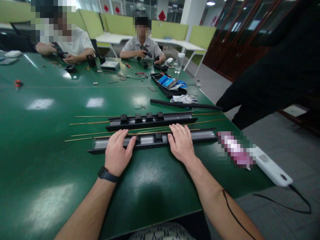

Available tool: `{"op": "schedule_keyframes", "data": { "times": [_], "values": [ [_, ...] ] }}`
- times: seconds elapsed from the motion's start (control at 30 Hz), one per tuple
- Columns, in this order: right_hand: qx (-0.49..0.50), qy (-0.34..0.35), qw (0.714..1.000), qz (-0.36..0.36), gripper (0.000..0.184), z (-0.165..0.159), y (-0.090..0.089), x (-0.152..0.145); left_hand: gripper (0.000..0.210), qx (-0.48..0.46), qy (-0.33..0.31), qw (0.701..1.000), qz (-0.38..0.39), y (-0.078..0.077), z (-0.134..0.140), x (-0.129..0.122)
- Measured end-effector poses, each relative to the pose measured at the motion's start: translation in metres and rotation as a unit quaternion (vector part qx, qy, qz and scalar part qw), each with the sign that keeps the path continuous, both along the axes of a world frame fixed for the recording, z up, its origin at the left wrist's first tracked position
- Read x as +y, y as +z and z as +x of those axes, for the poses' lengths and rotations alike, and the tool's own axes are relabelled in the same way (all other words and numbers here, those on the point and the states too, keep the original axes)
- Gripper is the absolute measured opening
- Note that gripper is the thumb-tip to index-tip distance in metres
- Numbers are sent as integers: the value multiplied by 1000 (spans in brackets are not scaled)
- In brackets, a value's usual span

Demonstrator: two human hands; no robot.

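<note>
A long black channel [205, 134] with a pale inner strip lies across the green table before me. My left hand [117, 151] rests over its left part, fingers stretched and thumb apart, beside a small black block that it partly hides. Farther right, my right hand [182, 144] lies over the same channel with its fingers extended. Between the hands a black block [158, 137] sits in the channel. Thin brass-coloured rods [82, 135] run along and behind it. Just beyond is a second black channel [178, 118] carrying several black blocks [138, 117].
Behind the channels lie a black strip [185, 105], white gloves [184, 99] and a black tray [157, 80] with blue items. A white power strip [272, 166] and a blurred pink object [235, 150] are at the right edge. Two people [82, 41] sit opposite, holding dark tools.
</note>
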State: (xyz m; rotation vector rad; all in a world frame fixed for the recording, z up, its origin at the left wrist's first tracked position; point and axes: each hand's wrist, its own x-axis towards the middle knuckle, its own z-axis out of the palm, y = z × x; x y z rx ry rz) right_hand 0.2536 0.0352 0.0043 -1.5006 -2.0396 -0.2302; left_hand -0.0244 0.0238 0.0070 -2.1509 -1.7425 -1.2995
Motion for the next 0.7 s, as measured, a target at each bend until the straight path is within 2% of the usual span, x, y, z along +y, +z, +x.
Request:
{"op": "schedule_keyframes", "data": {
  "times": [0.7],
  "values": [
    [5,1,1000,14,44,0,-2,1,43,10,23,1000,2,0,-1,0]
  ]
}}
